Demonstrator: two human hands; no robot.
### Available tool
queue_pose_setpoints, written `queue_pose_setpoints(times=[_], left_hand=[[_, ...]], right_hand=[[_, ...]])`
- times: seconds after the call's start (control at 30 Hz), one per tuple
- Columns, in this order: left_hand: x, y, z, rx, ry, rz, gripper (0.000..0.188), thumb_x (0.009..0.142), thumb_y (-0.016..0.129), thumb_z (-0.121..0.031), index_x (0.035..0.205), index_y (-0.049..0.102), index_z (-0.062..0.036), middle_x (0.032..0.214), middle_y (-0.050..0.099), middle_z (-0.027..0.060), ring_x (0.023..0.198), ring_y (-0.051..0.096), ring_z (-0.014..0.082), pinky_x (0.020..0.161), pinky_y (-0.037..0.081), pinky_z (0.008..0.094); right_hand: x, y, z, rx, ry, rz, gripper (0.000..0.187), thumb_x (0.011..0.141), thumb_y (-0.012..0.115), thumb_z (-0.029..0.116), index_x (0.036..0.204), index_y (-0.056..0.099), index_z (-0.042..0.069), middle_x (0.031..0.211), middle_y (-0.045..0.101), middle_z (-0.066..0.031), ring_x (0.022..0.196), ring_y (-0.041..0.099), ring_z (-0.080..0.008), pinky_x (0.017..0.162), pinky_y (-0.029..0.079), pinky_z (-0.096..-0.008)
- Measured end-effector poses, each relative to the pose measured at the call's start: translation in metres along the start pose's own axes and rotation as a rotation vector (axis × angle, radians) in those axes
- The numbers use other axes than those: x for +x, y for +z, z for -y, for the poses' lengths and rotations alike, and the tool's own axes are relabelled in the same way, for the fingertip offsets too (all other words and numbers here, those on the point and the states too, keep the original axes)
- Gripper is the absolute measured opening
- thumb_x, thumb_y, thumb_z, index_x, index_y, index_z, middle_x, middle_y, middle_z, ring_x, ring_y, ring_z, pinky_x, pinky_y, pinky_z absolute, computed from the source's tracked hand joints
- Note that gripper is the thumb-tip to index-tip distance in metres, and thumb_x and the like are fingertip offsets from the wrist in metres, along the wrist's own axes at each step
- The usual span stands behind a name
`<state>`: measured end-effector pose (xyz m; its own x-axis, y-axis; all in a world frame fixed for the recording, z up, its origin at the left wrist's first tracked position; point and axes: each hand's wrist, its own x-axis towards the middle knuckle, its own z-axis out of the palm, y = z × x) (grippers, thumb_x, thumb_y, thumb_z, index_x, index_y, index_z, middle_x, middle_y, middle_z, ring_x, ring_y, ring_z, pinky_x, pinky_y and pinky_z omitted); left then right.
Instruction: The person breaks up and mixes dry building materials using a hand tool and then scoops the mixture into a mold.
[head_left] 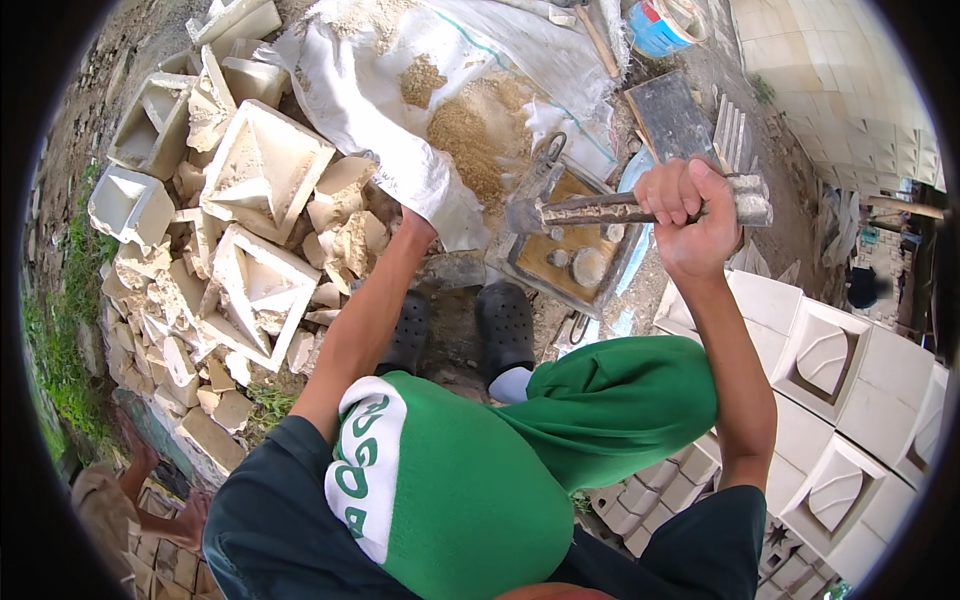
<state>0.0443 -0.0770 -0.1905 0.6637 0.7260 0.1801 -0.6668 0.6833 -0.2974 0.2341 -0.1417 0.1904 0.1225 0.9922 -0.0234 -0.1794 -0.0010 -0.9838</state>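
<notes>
My right hand [692, 215] is closed around the worn handle of a hammer [600, 208], raised at the right. Its grey head points left, over the corner of a shallow metal mould [565, 295]. Tan material and several round pieces lie in that mould, and a metal loop stands at its far end. At the left, my left hand [418, 226] reaches under the hanging fold of a white woven sack [425, 180]; only the wrist shows, and its fingers are hidden. Tan sand [475, 130] is heaped on the sack beyond.
Broken cream-coloured blocks [265, 170] pile up at the left. Hollow pale blocks [825, 360] stack at the right. A blue-and-white bucket [660, 28] and a dark board [670, 115] lie at the far right. Another person's hand [187, 520] shows at the lower left.
</notes>
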Motion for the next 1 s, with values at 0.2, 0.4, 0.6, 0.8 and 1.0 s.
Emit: queue_pose_setpoints(times=[0.2, 0.4, 0.6, 0.8, 1.0], left_hand=[[0.027, 0.004, 0.007, 0.033, 0.05, -0.155, 0.065, 0.09, 0.027, -0.06, 0.132, 0.047, -0.0138, 0.133, 0.051, 0.0087, 0.12, 0.048, 0.0316, 0.102, 0.036, 0.0496], [0.031, 0.003, 0.01, 0.035, 0.067, -0.202, 0.066, 0.09, 0.027, -0.06, 0.132, 0.047, -0.0137, 0.132, 0.051, 0.0087, 0.12, 0.049, 0.0314, 0.102, 0.036, 0.0496], [0.035, 0.0, 0.015, 0.036, 0.069, -0.21, 0.066, 0.09, 0.027, -0.06, 0.132, 0.047, -0.0136, 0.132, 0.052, 0.0086, 0.12, 0.049, 0.0311, 0.102, 0.036, 0.0495], [0.041, 0.002, 0.011, 0.05, 0.062, -0.197, 0.066, 0.09, 0.027, -0.06, 0.132, 0.047, -0.0135, 0.132, 0.052, 0.0086, 0.119, 0.049, 0.0308, 0.102, 0.036, 0.0495], [0.042, 0.006, 0.007, 0.056, 0.056, -0.193, 0.066, 0.09, 0.027, -0.061, 0.132, 0.047, -0.0134, 0.131, 0.052, 0.0085, 0.119, 0.049, 0.0306, 0.102, 0.036, 0.0494]], right_hand=[[-0.006, -0.008, 0.001, -0.032, -0.009, 0.009, 0.034, 0.09, 0.038, 0.022, 0.057, 0.029, 0.014, 0.05, 0.028, 0.001, 0.049, 0.028, -0.013, 0.057, 0.03, -0.0308], [-0.007, -0.011, 0.001, -0.03, -0.01, -0.007, 0.035, 0.089, 0.04, 0.022, 0.057, 0.029, 0.014, 0.05, 0.028, 0.001, 0.049, 0.028, -0.0132, 0.057, 0.03, -0.0309], [-0.005, -0.02, 0.001, -0.03, -0.018, 0.046, 0.035, 0.089, 0.04, 0.022, 0.057, 0.03, 0.014, 0.05, 0.029, 0.0009, 0.049, 0.029, -0.0132, 0.057, 0.03, -0.0309], [-0.008, -0.015, 0.002, -0.035, -0.013, 0.028, 0.034, 0.089, 0.039, 0.022, 0.057, 0.03, 0.014, 0.05, 0.03, 0.0009, 0.049, 0.029, -0.013, 0.057, 0.03, -0.0307], [-0.009, -0.017, 0.002, -0.045, -0.02, 0.046, 0.034, 0.089, 0.039, 0.021, 0.058, 0.031, 0.014, 0.05, 0.03, 0.0011, 0.049, 0.029, -0.013, 0.057, 0.03, -0.0306]])
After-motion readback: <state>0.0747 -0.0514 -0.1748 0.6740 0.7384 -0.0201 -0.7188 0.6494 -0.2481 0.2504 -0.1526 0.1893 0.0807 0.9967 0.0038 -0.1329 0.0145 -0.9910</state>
